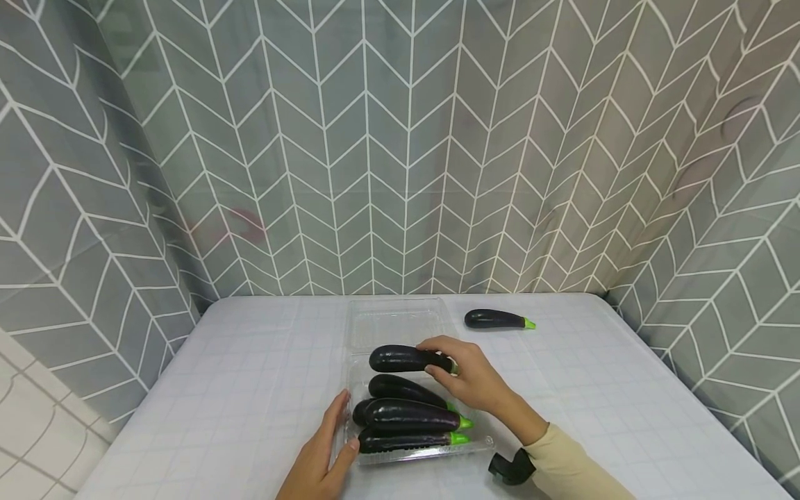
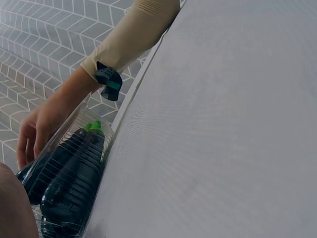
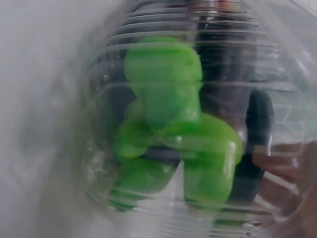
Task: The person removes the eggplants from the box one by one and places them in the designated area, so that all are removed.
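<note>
A clear plastic clamshell box point(image 1: 431, 453) lies with its lid point(image 1: 394, 326) folded back. Several dark eggplants point(image 1: 409, 415) with green stem ends are inside it. My right hand point(image 1: 469, 371) pinches another eggplant point(image 1: 400, 358) near its stem end, at the back of the box's base. Fairly straight fingers of my left hand point(image 1: 321, 444) rest along the box's left side, the thumb at its front left corner. Through the ribbed wall, the right wrist view shows green stem ends point(image 3: 163, 84) up close. The left wrist view shows the right hand point(image 2: 47, 119) reaching over the box.
One more eggplant point(image 1: 495, 319) lies at the back of the table, right of the lid. A white cloth with a faint grid covers the table point(image 1: 250, 375). Grey patterned curtains point(image 1: 387, 153) stand behind and at both sides. A dark strap device point(image 1: 512, 467) is by the right wrist.
</note>
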Available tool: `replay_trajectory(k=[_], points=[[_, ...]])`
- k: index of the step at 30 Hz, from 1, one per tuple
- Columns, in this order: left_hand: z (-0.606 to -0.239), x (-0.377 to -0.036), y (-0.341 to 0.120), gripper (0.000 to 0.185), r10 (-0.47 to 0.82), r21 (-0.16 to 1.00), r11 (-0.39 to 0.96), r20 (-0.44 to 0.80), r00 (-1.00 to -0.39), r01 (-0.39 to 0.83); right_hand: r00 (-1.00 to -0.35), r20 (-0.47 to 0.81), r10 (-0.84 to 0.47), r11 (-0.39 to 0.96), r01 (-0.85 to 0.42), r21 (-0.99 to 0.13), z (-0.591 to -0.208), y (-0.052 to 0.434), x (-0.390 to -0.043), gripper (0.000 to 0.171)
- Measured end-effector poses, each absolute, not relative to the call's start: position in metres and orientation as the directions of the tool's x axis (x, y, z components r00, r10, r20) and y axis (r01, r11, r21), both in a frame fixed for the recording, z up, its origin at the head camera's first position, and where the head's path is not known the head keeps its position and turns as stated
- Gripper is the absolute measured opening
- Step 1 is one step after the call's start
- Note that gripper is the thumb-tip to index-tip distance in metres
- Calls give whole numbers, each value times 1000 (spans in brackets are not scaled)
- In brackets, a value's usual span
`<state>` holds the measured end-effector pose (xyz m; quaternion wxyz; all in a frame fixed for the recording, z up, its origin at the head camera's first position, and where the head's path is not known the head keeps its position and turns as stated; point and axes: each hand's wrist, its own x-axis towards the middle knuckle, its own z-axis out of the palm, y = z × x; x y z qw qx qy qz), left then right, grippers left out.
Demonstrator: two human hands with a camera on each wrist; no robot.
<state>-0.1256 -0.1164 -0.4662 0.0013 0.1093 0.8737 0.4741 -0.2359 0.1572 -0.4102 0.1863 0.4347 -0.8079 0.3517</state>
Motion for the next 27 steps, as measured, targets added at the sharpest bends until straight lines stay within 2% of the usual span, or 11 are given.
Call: replay_trajectory(k=[12, 27], points=[[-465, -125, -115, 65, 191, 818, 537, 120, -974, 206, -564, 607, -560, 382, -826, -415, -403, 162, -236, 32], [-468, -126, -115, 66, 182, 823, 539, 95, -979, 180, -623, 597, -506, 484, -778, -401, -391, 181, -241, 37]])
